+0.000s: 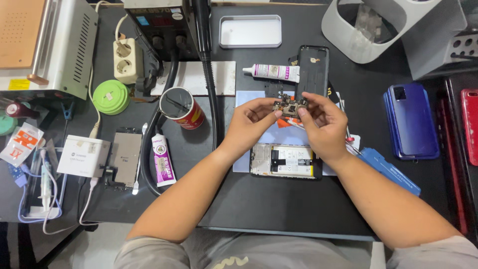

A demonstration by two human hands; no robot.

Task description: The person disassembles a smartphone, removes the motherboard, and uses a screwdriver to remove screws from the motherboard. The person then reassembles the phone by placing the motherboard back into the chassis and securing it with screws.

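1. Circuit board [291, 105], small and dark, is held in the air above the black table [259, 209], between both hands.
2. The left hand [251, 122] pinches the left end of the board with thumb and fingers closed on it.
3. The right hand [323, 124] grips the right end in the same way.
4. Directly below the hands lies an opened phone [284, 162] with a white and yellow battery, on a light blue mat [244, 99].
5. Behind the board stands a black phone back cover [313, 65], and a white glue tube [273, 72] lies just beside it.
6. A red can [183, 108] is to the left, and a blue phone [412, 119] is well apart on the right.
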